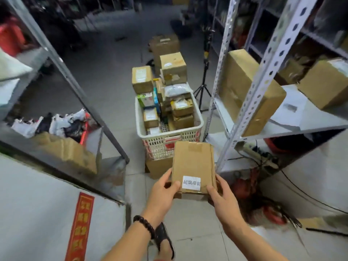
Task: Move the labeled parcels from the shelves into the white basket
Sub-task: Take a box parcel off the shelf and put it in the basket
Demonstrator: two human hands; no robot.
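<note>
A flat brown cardboard parcel (pixel 193 162) with a white printed label near its close end is held in front of me, above the floor. My left hand (pixel 163 193) grips its near left corner, thumb on top. My right hand (pixel 219 196) grips the near right corner the same way. Just beyond the parcel stands the white basket (pixel 160 144), a perforated plastic crate resting on a cardboard box. It is piled high with several brown boxes and packets, some rising above its rim.
A grey metal shelf rack (pixel 250 97) on the right carries large brown boxes (pixel 243 89). Another rack (pixel 62 65) on the left holds bagged goods and a box. A tripod (pixel 204 80) stands behind the basket. Cables and a power strip (pixel 258 155) lie at the lower right.
</note>
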